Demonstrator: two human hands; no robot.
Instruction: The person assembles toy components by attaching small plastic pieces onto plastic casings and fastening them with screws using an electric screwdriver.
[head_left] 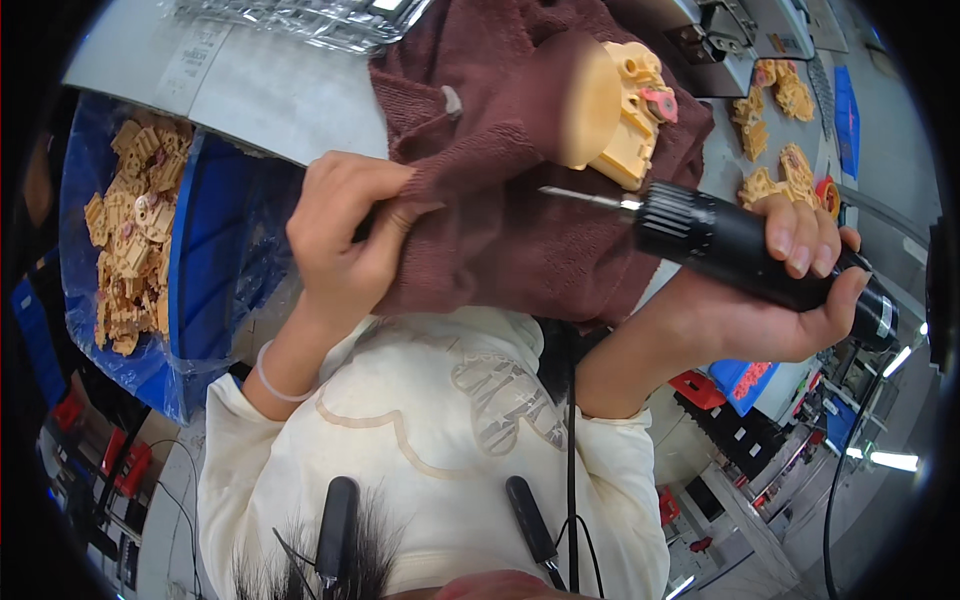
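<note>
Your left hand (340, 235) has its thumb and fingers closed on the left edge of a brown towel (470, 225), pinching the cloth into a fold, and a pale band (280, 376) circles that wrist. Your right hand (765, 325) is wrapped around a black electric screwdriver (715, 238), the fingers over the top of the body and the thumb coming up from below near its rear end. The screwdriver lies across the view with its thin metal bit (588, 198) pointing left, above the towel and near the lower edge of a yellow plastic part (630, 145). That part sits over the upper right of the towel, apart from both hands; it carries a small pink piece (659, 103), and its left side is too blurred to make out. The towel spreads over the front of the bench (275, 95) and hangs down before your cream shirt (430, 400). To your left stands a blue bin (215, 235) with clear plastic film around it, holding a heap of yellow parts (135, 245). Clear plastic trays (320, 22) lie at the far left of the bench, and more yellow pieces (795, 95) lie beyond the screwdriver on the right, near a roll of tape (828, 194)
</note>
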